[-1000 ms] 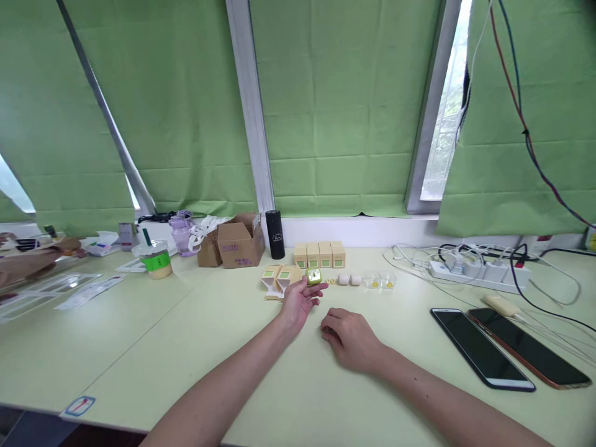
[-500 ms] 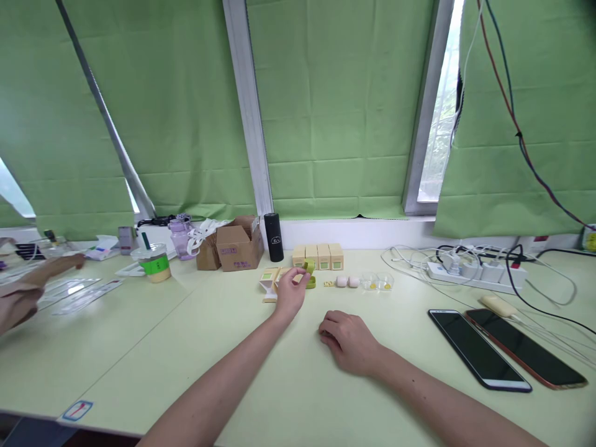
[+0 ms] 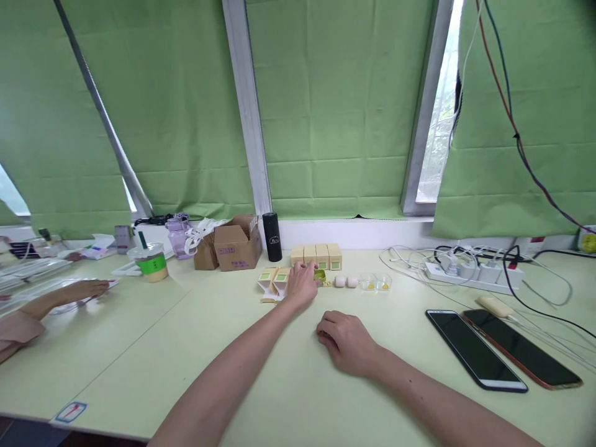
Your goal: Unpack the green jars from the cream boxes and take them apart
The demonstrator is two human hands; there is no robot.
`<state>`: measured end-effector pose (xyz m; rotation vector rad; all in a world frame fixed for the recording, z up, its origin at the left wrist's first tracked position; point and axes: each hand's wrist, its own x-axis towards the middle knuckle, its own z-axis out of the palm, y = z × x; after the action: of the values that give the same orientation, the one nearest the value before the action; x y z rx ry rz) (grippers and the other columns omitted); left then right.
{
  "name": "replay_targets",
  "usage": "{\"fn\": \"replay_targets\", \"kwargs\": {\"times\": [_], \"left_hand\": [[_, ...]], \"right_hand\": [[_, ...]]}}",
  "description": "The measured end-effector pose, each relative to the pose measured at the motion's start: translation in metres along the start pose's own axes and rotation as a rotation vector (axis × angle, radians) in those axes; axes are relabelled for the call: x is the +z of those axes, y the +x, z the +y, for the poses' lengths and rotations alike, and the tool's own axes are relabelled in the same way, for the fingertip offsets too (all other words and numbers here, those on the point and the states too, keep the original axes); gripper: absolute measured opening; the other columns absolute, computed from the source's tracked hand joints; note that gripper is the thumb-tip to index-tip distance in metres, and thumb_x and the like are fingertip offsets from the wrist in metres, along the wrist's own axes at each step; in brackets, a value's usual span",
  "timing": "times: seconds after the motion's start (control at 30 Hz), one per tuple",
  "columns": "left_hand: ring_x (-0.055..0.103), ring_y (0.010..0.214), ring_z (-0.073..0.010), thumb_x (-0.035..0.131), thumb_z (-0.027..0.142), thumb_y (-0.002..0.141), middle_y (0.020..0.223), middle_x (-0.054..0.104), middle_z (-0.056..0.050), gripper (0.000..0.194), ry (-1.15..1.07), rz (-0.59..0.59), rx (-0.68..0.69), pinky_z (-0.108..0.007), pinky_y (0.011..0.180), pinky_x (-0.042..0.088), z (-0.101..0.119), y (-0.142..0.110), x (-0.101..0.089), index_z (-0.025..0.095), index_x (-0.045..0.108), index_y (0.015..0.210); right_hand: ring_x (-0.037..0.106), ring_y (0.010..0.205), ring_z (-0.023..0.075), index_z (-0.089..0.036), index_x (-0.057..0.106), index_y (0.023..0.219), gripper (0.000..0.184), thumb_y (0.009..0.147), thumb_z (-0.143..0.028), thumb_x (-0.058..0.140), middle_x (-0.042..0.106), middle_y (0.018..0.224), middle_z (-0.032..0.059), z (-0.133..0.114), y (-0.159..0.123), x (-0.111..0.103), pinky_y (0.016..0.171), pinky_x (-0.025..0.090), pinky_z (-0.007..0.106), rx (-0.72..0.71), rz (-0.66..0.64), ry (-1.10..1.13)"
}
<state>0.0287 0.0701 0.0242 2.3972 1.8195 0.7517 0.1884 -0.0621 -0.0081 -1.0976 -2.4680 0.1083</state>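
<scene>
My left hand reaches across the table, its fingertips closed on a small olive-green cup. Part of the cup is hidden behind the fingers. Just left of this hand stand two opened small cartons with green squares and flaps hanging forward. Small yellow pieces lie right of the cup, then two pale pink rounded pieces and two clear domes with yellow inside. Nearer to me, my right hand rests on the table, fingers curled in, with nothing seen in it.
A row of small closed cartons stands behind, beside a black bottle and a cardboard box. Two phones and a power strip lie right. At left are a drink cup and another person's hand.
My left hand has moved slightly right and lowered with the green piece it held raised. My right hand stays put. The other person's hand has shifted right and down.
</scene>
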Motion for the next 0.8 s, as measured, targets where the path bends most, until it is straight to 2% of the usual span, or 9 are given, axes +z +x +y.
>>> {"fn": "replay_targets", "kwargs": {"times": [0.37, 0.63, 0.8], "left_hand": [[0.044, 0.136, -0.0333, 0.064, 0.023, 0.090, 0.124, 0.066, -0.014, 0.041, 0.133, -0.092, -0.037, -0.043, 0.107, 0.033, -0.005, 0.000, 0.007, 0.022, 0.055, 0.130], [0.044, 0.135, -0.0362, 0.064, 0.020, 0.086, 0.119, 0.070, -0.016, 0.047, 0.123, -0.066, 0.011, -0.047, 0.106, 0.034, -0.010, 0.000, 0.012, 0.019, 0.056, 0.132], [0.041, 0.138, -0.0389, 0.065, 0.016, 0.082, 0.124, 0.069, -0.017, 0.053, 0.072, -0.024, 0.032, -0.050, 0.107, 0.034, -0.005, -0.003, 0.003, 0.019, 0.056, 0.134]], "right_hand": [[0.061, 0.086, 0.0177, -0.021, 0.064, 0.094, 0.011, 0.092, -0.015, 0.055, 0.067, 0.097, 0.0033, 0.003, 0.000, 0.000, 0.069, 0.037, 0.029, -0.002, -0.001, -0.012], [0.062, 0.088, 0.0182, -0.022, 0.064, 0.096, 0.012, 0.093, -0.014, 0.055, 0.067, 0.098, 0.0034, 0.001, 0.001, -0.002, 0.071, 0.038, 0.030, 0.001, -0.019, -0.017], [0.062, 0.088, 0.0184, -0.022, 0.065, 0.095, 0.012, 0.092, -0.015, 0.055, 0.067, 0.098, 0.0037, 0.001, 0.001, -0.004, 0.071, 0.039, 0.030, 0.004, -0.019, -0.014]]}}
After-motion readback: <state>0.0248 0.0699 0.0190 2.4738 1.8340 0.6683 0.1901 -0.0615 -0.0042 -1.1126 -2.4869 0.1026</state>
